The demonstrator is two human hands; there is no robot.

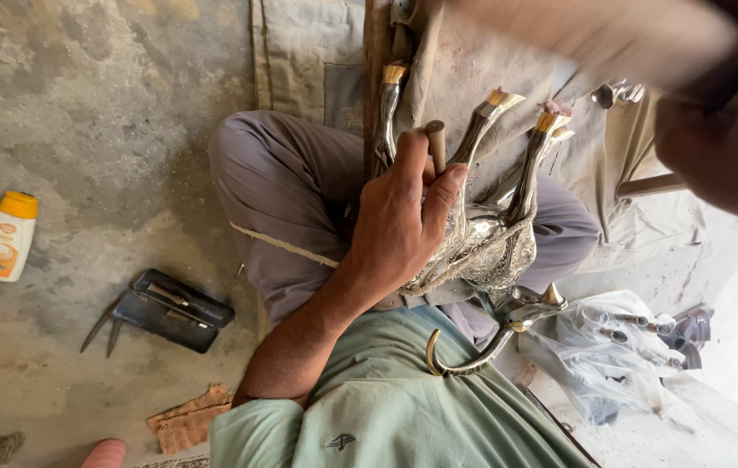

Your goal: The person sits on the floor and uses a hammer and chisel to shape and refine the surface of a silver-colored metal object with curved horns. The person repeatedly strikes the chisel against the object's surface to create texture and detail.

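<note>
A silver, engraved metal animal figurine lies upside down on my lap, its legs with brass hooves pointing away from me and a curved horn toward my green shirt. My left hand rests on its body and pinches a short rod-like punch upright against it. Close to the camera at the upper right, my right hand is raised and blurred, gripping a blurred wooden tool.
On the concrete floor at left are a white bottle with an orange cap, an open black case of thin tools and a cardboard scrap. A clear plastic bag with metal parts lies at right. A cloth lies ahead.
</note>
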